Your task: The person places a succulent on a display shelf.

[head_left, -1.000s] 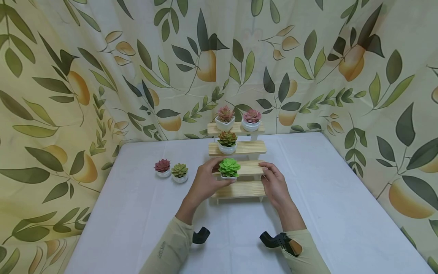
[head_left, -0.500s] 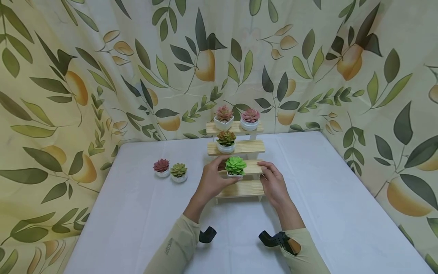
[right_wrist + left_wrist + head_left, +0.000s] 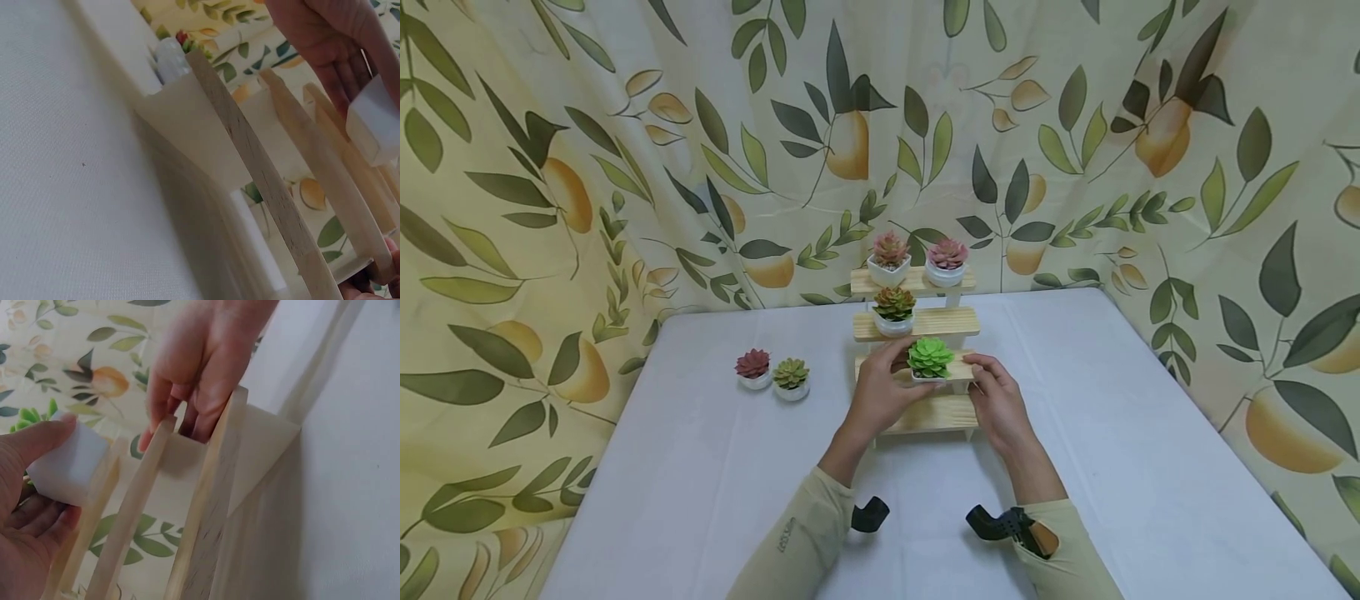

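My left hand [image 3: 883, 392] grips a bright green artificial succulent [image 3: 930, 357] by its white pot [image 3: 72, 459], fingers behind and thumb in front. The plant is close over the second-lowest board [image 3: 958, 367] of a stepped wooden stand, left of that board's right end. There my right hand [image 3: 1003, 404] pinches the end of the board; in the left wrist view the right hand's fingers [image 3: 159, 403] bend over it. An orange-green succulent [image 3: 894, 308] sits on the board above. Two pink succulents in white pots, one at left [image 3: 890, 257] and one at right [image 3: 947, 260], occupy the top board.
On the white-covered table [image 3: 685, 483], left of the stand, are a dark red succulent [image 3: 753, 367] and a dull green succulent [image 3: 791, 377] in white pots. The lowest board [image 3: 932, 414] lies in front. A leaf-and-fruit patterned curtain [image 3: 700, 225] hangs behind the table.
My left hand has moved to the right along the second-lowest board, carrying the green succulent toward my right hand. The right hand keeps its hold on the board's end.
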Demonstrator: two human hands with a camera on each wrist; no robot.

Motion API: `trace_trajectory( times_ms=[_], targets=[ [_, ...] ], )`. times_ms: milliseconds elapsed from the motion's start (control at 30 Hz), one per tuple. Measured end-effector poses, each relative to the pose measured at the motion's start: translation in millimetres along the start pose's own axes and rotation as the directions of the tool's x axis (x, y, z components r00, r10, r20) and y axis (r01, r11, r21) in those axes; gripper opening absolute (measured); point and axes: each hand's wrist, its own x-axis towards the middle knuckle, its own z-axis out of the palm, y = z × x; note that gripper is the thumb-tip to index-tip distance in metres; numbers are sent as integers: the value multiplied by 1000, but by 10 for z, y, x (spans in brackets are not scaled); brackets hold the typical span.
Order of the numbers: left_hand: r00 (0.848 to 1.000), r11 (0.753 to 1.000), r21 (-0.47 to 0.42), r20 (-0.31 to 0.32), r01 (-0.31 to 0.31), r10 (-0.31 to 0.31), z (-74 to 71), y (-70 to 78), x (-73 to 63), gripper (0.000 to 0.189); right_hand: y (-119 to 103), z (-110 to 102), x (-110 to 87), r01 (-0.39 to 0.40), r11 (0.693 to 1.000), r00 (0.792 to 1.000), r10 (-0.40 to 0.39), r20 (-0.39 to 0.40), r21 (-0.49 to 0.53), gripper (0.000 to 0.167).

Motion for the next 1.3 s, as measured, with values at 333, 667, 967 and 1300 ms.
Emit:
trace_trajectory(
  times_ms=[333, 667, 967, 1300],
  targets=[
    [999, 1000, 2, -50, -4, 5, 183, 50, 44, 69, 6, -14, -6, -16, 1000, 1000, 16, -7, -22, 29],
    [994, 999, -25, -109, 24, -26, 313, 116, 86, 71, 0, 6, -6, -13, 1000, 1000, 13, -23, -1, 18],
    [992, 998, -57, -122, -16, 9, 402, 184, 152, 73, 1, 11, -5, -20, 1000, 999, 20, -31, 16, 19],
    [989, 999, 37, -149, -19, 24, 479, 222, 253, 73, -3, -1, -14, 2, 1000, 1000, -2, 0, 8, 20]
  ],
)
